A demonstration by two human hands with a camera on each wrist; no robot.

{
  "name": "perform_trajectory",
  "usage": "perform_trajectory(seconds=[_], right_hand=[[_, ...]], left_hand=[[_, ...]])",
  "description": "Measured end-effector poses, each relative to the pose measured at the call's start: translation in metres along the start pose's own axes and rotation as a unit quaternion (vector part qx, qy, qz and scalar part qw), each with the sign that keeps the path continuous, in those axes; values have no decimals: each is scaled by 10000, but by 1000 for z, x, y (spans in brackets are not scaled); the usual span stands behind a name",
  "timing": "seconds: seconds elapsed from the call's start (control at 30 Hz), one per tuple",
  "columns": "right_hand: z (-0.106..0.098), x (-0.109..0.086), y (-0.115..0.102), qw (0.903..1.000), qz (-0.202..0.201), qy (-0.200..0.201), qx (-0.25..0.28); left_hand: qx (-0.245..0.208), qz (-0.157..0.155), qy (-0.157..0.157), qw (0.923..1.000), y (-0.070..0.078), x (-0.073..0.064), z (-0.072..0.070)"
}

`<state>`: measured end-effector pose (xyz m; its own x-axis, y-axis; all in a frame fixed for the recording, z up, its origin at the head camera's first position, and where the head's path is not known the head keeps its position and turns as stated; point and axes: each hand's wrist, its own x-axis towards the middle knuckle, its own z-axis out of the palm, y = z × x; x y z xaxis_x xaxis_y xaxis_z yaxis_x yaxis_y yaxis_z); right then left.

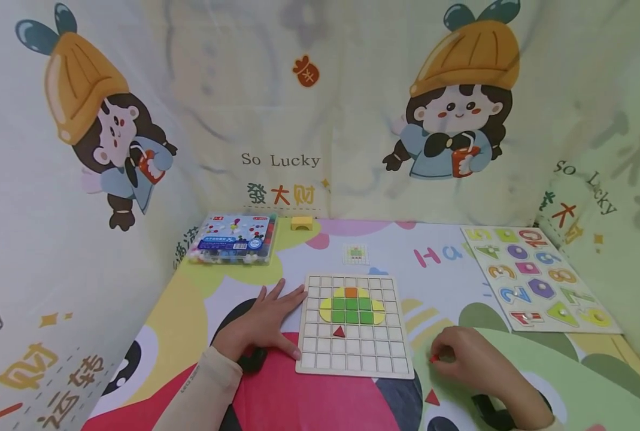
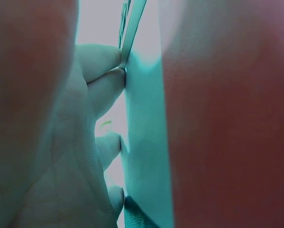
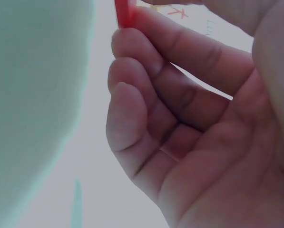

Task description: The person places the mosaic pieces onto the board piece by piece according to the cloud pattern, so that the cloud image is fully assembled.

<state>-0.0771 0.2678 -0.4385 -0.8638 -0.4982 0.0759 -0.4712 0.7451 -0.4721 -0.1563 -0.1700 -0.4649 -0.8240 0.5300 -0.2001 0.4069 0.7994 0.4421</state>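
A pale wooden grid board (image 1: 309, 346) lies in front of me. Green squares (image 1: 352, 303), an orange square (image 1: 351, 293) and rounded yellow pieces (image 1: 326, 311) form a patch on it, with a red triangle (image 1: 339, 331) below. My left hand (image 1: 260, 323) rests at the board's left edge with fingers spread; in the left wrist view its fingertips (image 2: 111, 88) meet the edge. To the right of the board my right hand (image 1: 467, 357) pinches a small red piece (image 3: 123, 13) between thumb and fingers. Another red triangle (image 1: 432, 397) lies on the tabletop nearby.
A small pattern card (image 1: 356, 255) lies behind the board. At back left are a clear-lidded box (image 1: 232, 239) of coloured parts and a yellow block (image 1: 301, 223). A number-and-shape puzzle board (image 1: 540, 275) lies at the right. Printed cloth (image 1: 352, 197) walls enclose the table.
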Motion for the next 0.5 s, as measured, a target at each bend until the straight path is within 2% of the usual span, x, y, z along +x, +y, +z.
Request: perform_trajectory(seconds=[0.13,0.27,0.5], right_hand=[[-11,16,-9,9994,-192,251,-127],[-18,40,-18,9996,-151,187,-130],[-9,79,-28,9995,-297,-9,-51]], left_hand=[[59,-37,47,10000,-1,1,0],[20,-77,51,10000,-1,1,0],[-24,-40,13,10000,0,0,1]])
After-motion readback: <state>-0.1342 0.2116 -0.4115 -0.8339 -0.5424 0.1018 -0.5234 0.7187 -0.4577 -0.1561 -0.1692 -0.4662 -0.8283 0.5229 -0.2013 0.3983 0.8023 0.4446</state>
